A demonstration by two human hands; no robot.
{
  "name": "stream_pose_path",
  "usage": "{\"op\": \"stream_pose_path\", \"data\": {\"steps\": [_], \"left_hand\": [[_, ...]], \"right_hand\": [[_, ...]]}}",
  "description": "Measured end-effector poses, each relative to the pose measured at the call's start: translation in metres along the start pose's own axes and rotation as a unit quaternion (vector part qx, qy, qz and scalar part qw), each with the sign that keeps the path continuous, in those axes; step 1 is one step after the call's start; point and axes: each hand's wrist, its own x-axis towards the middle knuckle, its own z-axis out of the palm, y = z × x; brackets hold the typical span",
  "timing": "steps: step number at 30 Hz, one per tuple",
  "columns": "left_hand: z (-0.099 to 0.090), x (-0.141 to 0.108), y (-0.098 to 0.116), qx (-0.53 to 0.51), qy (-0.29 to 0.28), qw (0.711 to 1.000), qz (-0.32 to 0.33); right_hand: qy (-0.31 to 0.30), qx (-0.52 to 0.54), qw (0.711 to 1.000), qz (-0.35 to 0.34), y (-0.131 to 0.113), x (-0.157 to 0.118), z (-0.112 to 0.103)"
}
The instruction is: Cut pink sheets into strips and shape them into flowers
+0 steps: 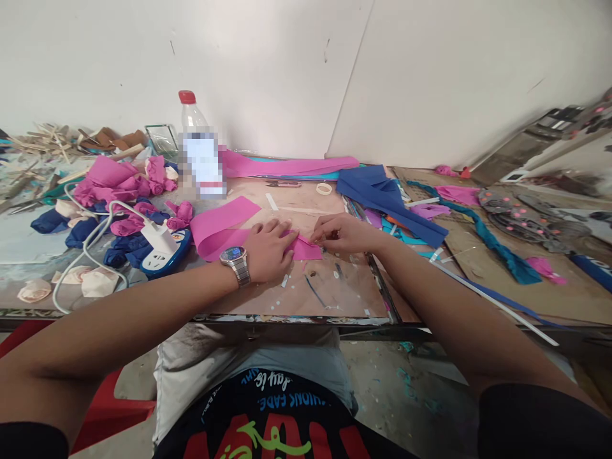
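A long pink strip (224,220) lies on the brown work surface and curls back on itself at its left end. Flat on the strip rests my left hand (268,250), its fingers spread and a metal watch on the wrist. At the strip's right end, my right hand (335,233) pinches the folded pink edge between thumb and fingertips. Behind the hands are small scissors (283,183) and a roll of tape (324,189).
Pink, blue and cream fabric bundles (115,182) crowd the left, beside a power strip (165,252) with a white cable. A red-capped bottle (191,118) stands behind. Blue strips (392,201) lie right of my right hand; a wall rises at the back.
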Motion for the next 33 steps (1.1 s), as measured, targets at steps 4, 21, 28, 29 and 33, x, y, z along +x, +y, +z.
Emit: {"op": "stream_pose_path", "data": {"steps": [4,21,28,29,33], "left_hand": [[0.0,0.0,0.0,0.001,0.003,1.0,0.0],[-0.002,0.001,-0.001,-0.036,0.026,0.999,0.008],[-0.014,0.009,-0.008,-0.197,0.087,0.976,0.022],[-0.015,0.011,-0.009,-0.219,0.09,0.971,0.023],[-0.017,0.015,-0.015,-0.3,0.093,0.949,0.019]], "right_hand": [[0.002,0.002,1.0,-0.003,0.004,0.002,0.004],[0.017,0.044,0.997,0.067,-0.004,0.001,0.005],[0.033,0.087,0.995,0.033,-0.016,0.001,0.002],[0.033,0.084,0.995,0.028,-0.017,0.001,0.002],[0.036,0.082,0.996,0.013,-0.023,0.0,0.0]]}}
